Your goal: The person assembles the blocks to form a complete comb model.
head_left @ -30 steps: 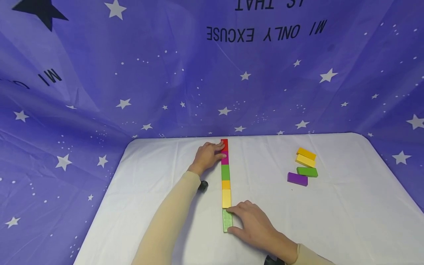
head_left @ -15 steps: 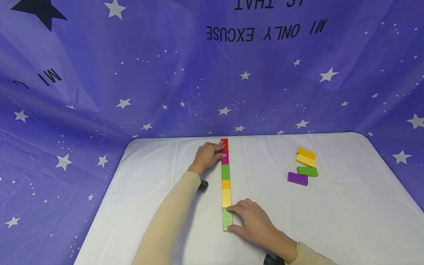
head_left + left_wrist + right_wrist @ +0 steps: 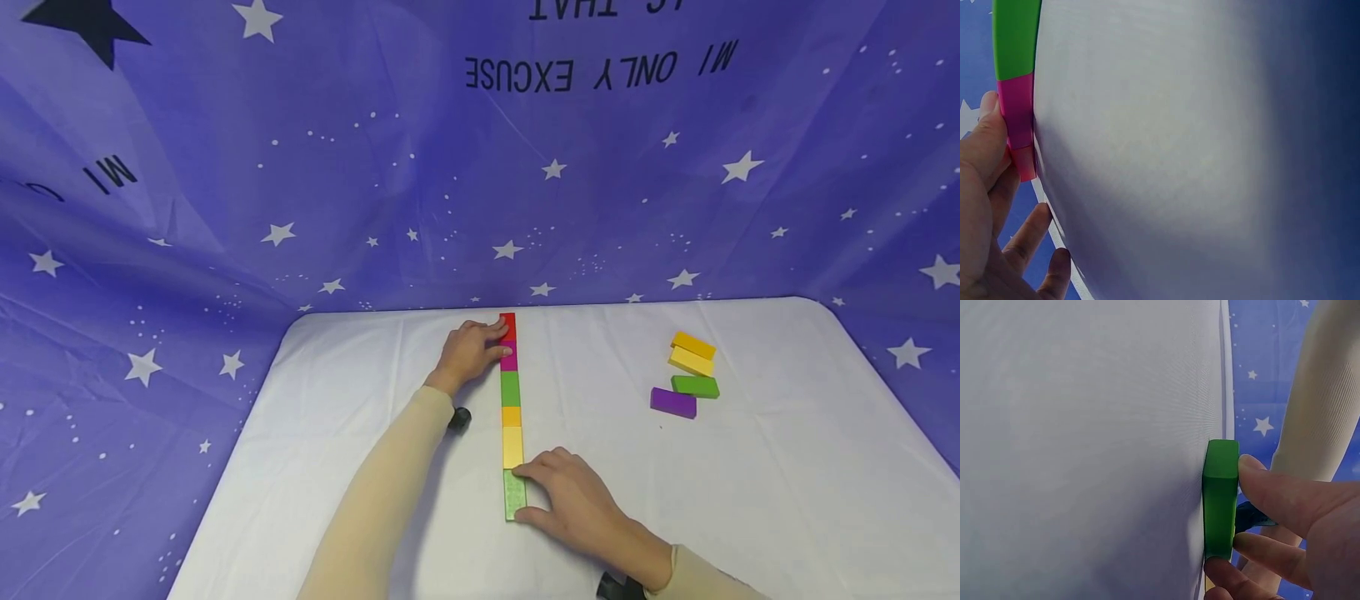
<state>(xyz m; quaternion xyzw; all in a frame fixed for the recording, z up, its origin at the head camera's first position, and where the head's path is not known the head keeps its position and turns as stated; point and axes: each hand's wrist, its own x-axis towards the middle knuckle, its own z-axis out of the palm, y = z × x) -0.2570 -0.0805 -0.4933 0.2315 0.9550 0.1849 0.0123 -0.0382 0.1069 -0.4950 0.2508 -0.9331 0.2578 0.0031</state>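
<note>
A straight row of wooden blocks runs away from me down the table. From the far end come a red block (image 3: 508,325), a magenta block (image 3: 509,363), a green block (image 3: 510,389), an orange block (image 3: 512,416), a pale yellow block (image 3: 513,447) and a light green block (image 3: 514,494). My left hand (image 3: 465,354) is at the far end, its thumb touching the magenta block and a forefinger on the red one. At the near end my right hand (image 3: 573,504) holds the light green block between thumb and fingers, near its two ends.
Right of the row lie loose blocks: an orange block (image 3: 694,345), a yellow block (image 3: 692,362), a green block (image 3: 696,387) and a purple block (image 3: 673,402). A white cloth (image 3: 337,392) covers the table. Behind hangs a purple star-printed curtain (image 3: 420,200).
</note>
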